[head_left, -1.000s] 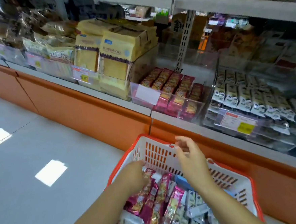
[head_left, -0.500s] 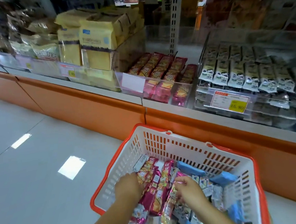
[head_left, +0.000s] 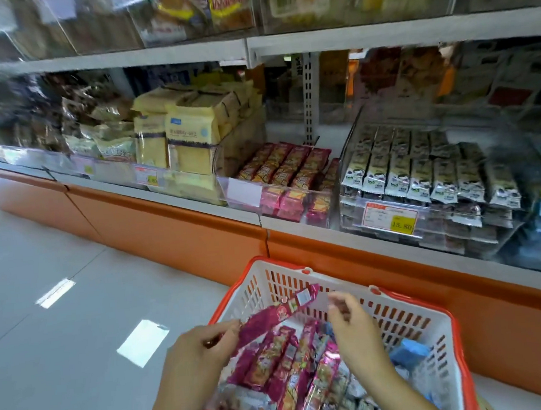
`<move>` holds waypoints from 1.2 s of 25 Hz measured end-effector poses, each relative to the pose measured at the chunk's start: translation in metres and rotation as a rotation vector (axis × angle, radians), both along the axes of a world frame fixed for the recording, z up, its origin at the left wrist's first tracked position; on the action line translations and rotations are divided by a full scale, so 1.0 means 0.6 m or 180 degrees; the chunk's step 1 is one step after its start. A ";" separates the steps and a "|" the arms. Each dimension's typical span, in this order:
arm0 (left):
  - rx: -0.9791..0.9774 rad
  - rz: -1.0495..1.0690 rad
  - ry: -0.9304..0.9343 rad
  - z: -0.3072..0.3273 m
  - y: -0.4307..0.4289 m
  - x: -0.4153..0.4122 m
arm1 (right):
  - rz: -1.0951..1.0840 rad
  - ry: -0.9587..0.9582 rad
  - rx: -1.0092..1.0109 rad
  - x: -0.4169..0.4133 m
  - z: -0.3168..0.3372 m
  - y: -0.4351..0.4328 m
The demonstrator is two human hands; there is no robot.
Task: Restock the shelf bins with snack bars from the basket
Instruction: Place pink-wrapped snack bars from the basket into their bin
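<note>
Lower centre: left hand (head_left: 199, 354) now pinches a pink foil snack bar (head_left: 277, 315), raised from my orange-rimmed white plastic basket (head_left: 409, 326); right hand (head_left: 354, 330), grip unclear. Ready for shelving.

Lower end of the pink snack bar (head_left: 270, 317) is hidden under the fingers (head_left: 222, 331) of the left hand (head_left: 193, 357). Blur conceals whether the right hand (head_left: 356, 331) touches its upper end. The basket (head_left: 408, 320) is cut off by the lower edge, below the fingers. The bags (head_left: 32, 109) far up-left of the fingers are blurred. Up-right, the price tag (head_left: 390, 217) has small print too fine to read.
</note>
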State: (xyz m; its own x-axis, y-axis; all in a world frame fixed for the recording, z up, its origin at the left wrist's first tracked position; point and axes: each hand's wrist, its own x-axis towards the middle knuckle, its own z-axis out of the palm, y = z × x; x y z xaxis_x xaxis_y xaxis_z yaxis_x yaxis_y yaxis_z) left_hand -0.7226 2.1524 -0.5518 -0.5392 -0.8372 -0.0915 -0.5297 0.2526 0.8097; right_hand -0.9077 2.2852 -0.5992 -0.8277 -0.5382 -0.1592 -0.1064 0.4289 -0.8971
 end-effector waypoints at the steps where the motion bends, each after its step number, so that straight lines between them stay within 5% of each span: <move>1: -0.0116 0.0066 0.0215 0.026 0.004 0.008 | -0.0019 0.0228 -0.0145 -0.004 0.018 -0.001; 6: -0.0694 0.0073 0.1206 0.152 0.032 -0.009 | -0.0067 0.1729 -0.0452 -0.029 0.112 0.003; 10: -0.1283 0.0173 0.1521 0.201 0.003 -0.088 | -0.0049 0.3064 0.0293 -0.083 0.175 0.008; 16: -0.1553 0.0063 0.1103 0.176 -0.046 -0.235 | 0.0166 0.3239 0.1601 -0.138 0.160 0.020; 30: -0.2390 -0.0287 -0.0111 0.121 -0.079 -0.394 | -0.0171 0.3783 0.1378 -0.151 0.128 0.004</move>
